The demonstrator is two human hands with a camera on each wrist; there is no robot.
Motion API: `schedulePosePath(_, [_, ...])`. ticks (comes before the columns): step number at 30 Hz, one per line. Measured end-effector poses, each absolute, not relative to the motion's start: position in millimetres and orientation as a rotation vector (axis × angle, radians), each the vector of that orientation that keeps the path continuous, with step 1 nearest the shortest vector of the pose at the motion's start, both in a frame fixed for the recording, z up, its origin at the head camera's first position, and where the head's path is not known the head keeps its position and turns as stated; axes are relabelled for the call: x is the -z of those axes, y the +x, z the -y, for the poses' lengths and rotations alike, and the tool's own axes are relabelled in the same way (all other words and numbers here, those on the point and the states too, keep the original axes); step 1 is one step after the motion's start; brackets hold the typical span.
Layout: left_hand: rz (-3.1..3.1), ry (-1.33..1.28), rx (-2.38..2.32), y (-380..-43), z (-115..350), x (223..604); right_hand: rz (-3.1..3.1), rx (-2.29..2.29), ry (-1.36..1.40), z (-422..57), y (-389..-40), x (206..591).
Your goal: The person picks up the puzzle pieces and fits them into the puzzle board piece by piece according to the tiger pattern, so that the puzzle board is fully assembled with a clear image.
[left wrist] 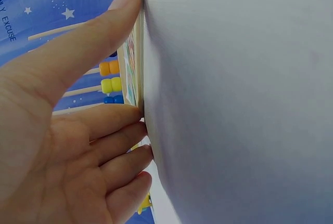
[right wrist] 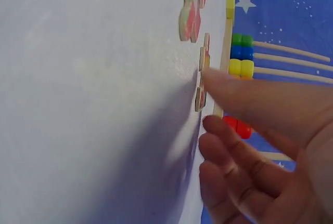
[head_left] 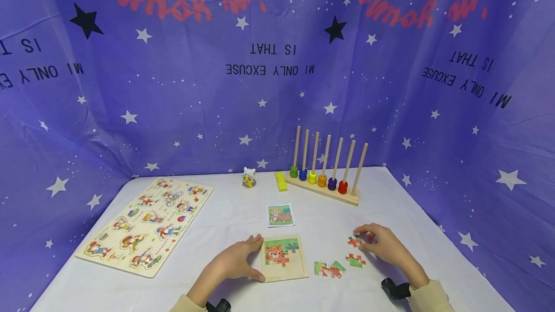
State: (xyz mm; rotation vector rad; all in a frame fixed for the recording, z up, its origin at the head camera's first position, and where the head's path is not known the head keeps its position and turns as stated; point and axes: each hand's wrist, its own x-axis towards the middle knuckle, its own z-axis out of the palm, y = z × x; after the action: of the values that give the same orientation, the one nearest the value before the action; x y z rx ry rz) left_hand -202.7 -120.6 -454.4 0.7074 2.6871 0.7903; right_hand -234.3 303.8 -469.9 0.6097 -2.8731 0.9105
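My left hand (head_left: 236, 260) rests along the left side of a wooden puzzle tray (head_left: 297, 269), thumb near its front corner and fingertips at the back corner. In the left wrist view the thumb (left wrist: 106, 31) touches the tray's edge and the fingers are extended. A tiger face (head_left: 275, 255) and a green piece (head_left: 292, 246) fill the tray's upper part. My right hand (head_left: 386, 245) is over a red jigsaw piece (head_left: 353, 241) on the table. The right wrist view shows the thumb tip overlapping that piece (right wrist: 199, 99), with loosely bent fingers apart from it.
More jigsaw pieces (head_left: 356, 260) lie between tray and right hand. Behind the tray is a picture card (head_left: 281, 215). Farther back stand a small figurine (head_left: 249, 177), a yellow block (head_left: 281, 181) and a pegged bead rack (head_left: 323, 189). A large picture board (head_left: 147, 225) lies at left.
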Motion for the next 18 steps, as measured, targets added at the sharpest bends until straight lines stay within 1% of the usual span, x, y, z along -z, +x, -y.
schedulePosePath(7, [-2.683,0.715,-0.800,-202.2,121.3,454.8,2.920,-0.881,0.564,-304.5,-236.5,473.0])
schedulePosePath(18, [-2.686,0.699,-0.796,-201.9,121.0,454.1,2.872,-0.951,0.602,-304.8,-238.1,472.0])
